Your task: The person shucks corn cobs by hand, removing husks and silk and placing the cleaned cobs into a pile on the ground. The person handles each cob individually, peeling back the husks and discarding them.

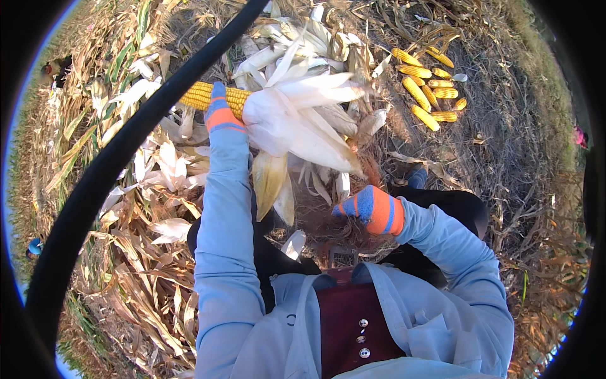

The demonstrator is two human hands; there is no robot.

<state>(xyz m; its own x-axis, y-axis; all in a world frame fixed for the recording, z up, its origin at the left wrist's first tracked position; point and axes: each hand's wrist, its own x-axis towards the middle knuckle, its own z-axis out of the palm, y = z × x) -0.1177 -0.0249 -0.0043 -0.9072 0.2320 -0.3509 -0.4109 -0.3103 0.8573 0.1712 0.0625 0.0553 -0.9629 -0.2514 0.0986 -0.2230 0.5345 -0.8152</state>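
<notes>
My left hand (222,112), in a blue and orange knit glove, grips a corn ear (238,100) across its bare yellow kernels. Pale husk leaves (279,116) spread from the ear's right end, some hanging down, and a black band hides part of its left end. Lower right, above my lap, is my right hand (371,211) in a matching glove, its fingers drawn together and pointing left. Reddish-brown corn silk (352,233) shows just under that hand. Whether the fingers hold any of it is too blurred to tell. The two hands are well apart.
Several husked corn ears (428,90) lie on the straw-strewn ground at the upper right. Loose pale husks (303,42) are heaped beyond my left hand. Dry corn stalks (142,293) cover the left side. A black band (142,123) crosses the view close to the camera.
</notes>
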